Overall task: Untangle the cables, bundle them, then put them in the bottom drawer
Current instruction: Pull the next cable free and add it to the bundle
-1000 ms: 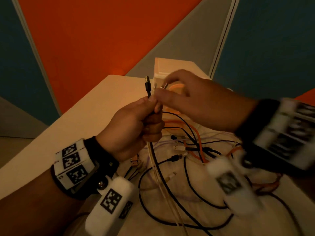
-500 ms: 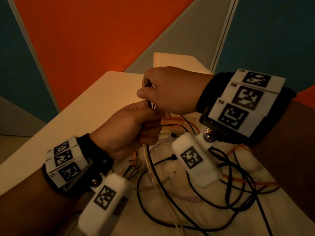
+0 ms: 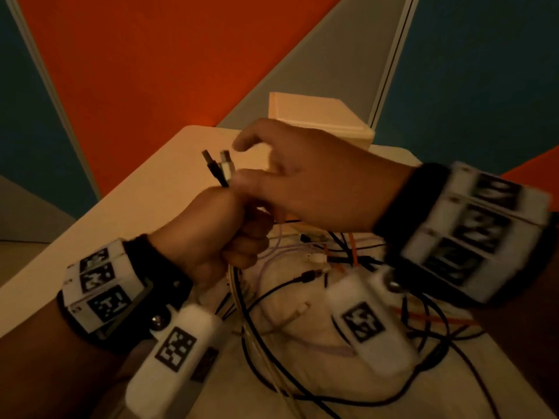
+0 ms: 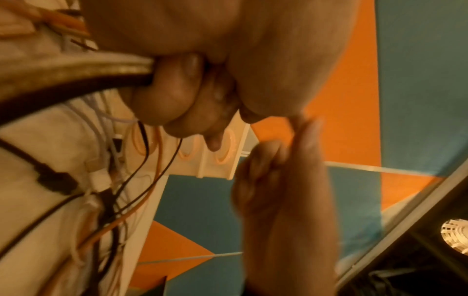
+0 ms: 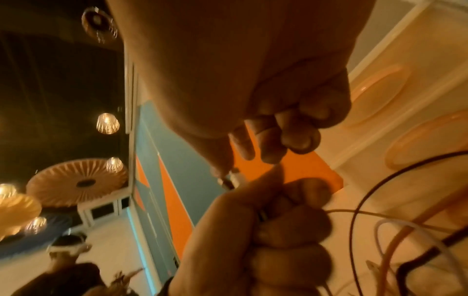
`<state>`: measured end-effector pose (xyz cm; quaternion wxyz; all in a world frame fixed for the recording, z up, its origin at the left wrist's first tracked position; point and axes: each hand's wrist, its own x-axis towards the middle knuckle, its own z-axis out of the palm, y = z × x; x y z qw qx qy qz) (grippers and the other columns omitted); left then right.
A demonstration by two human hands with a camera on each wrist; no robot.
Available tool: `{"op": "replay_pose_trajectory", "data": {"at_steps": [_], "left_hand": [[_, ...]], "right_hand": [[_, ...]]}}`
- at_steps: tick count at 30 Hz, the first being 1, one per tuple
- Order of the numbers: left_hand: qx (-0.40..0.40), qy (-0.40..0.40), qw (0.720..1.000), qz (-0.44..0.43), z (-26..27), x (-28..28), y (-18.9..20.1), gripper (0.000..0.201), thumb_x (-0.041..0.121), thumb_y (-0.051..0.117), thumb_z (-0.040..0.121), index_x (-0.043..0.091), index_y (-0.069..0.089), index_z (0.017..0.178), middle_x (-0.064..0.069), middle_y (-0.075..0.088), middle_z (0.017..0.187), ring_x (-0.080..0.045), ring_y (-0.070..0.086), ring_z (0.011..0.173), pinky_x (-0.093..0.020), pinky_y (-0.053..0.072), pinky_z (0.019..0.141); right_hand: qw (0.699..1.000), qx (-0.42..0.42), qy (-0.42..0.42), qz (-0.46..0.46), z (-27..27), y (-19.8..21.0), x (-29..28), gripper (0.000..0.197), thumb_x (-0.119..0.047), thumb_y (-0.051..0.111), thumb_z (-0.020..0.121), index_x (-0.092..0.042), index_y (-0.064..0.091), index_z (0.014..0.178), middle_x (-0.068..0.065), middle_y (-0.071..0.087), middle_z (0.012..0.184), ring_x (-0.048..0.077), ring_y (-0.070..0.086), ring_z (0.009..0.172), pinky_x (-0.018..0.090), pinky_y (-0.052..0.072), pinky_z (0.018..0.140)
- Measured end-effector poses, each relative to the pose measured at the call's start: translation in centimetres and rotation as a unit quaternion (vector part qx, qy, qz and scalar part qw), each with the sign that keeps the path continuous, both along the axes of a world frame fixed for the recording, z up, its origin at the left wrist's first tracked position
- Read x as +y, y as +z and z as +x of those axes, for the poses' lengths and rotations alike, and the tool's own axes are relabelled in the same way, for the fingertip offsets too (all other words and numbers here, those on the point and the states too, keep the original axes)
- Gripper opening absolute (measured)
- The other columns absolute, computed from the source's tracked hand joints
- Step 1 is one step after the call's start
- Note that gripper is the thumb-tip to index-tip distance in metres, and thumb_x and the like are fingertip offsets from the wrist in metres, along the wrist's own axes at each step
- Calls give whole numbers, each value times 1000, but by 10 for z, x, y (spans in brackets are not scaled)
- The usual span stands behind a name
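Note:
My left hand (image 3: 239,237) is a closed fist around a black cable and a whitish cable (image 3: 242,297) that hang down from it. Their two plugs, a black plug (image 3: 211,166) and a white plug (image 3: 227,167), stick up side by side above the fist. My right hand (image 3: 242,164) hovers just right of them; its thumb (image 5: 220,160) touches the white plug (image 5: 230,181), the index finger is lifted, and the other fingers are loosely curled on nothing. A cable tangle (image 3: 338,261) of black, orange, white and lilac leads lies on the table below.
The white drawer unit (image 3: 317,116) stands at the table's far edge, behind my hands; its orange ring handles (image 4: 222,154) show in the left wrist view. The table (image 3: 145,207) ends at left. Orange, teal and grey wall panels stand behind.
A second ago only the black plug stood in my left fist. My right hand came over the fist, then drew back right, and the white plug stands beside the black one.

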<state>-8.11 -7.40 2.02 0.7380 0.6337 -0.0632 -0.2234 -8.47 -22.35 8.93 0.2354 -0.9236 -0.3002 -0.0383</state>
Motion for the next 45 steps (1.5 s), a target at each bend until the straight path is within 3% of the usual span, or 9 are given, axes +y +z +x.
{"op": "replay_pose_trajectory", "data": {"at_steps": [3,6,10,15,21,28,35,40,45], "left_hand": [[17,1,999,-46,4,9,10,52,52,36,103,12,56,78,4,18,57,-11,3,48,-19,5,45],[23,1,999,-42,5,13,12,53,56,38,100,10,57,81,3,17,58,-11,2,49,-16,7,45],[28,-6,999,-19,5,12,10,57,59,39,99,9,59,82,2,18,56,-10,4,47,-16,7,45],[48,-27,998,-20,7,12,9,58,62,40,96,7,58,86,2,18,56,-9,7,43,-17,7,44],[57,-44,997,4,6,8,4,63,68,43,90,7,58,89,3,18,56,-9,8,42,-18,5,45],[45,-40,997,41,8,4,1,67,64,36,95,5,61,77,3,18,54,-12,5,46,-20,4,47],[38,-22,998,40,10,1,-4,65,56,35,100,3,62,72,3,17,54,-10,10,41,-18,7,43],[35,-15,998,45,9,0,-4,66,57,35,100,3,64,74,2,18,55,-11,8,43,-19,6,44],[46,2,999,2,13,3,-2,73,64,33,97,2,61,73,2,18,53,-10,7,43,-17,8,45]], "right_hand": [[999,-17,-34,34,-16,-14,-43,11,-33,58,97,-34,62,107,-19,55,69,-6,53,63,11,39,57],[996,75,-40,-39,-47,-43,-79,9,-38,57,96,-35,65,92,-20,61,78,-1,55,64,14,44,60],[945,258,48,-197,-80,-78,-96,22,-52,66,89,-42,58,108,-24,60,90,-7,57,77,14,44,65],[932,216,76,-279,-86,-95,-102,30,-49,58,92,-46,47,120,-28,47,93,-9,45,84,13,37,74],[970,93,-49,-217,-70,-106,-101,18,-50,64,88,-38,59,101,-19,56,87,-1,52,85,21,45,76],[962,241,-53,-114,-52,-88,-105,20,-37,83,77,-31,69,91,-9,67,82,9,64,71,20,50,60],[983,143,-112,-14,-11,-76,-126,8,-31,78,82,-30,71,83,-3,70,73,6,64,63,26,51,60],[978,75,-181,69,23,-81,-128,6,-26,72,89,-28,70,84,-1,67,71,8,63,58,26,48,59],[946,82,-178,257,29,-103,-129,4,-18,68,93,-19,70,89,6,58,66,14,50,54,22,45,52]]}}
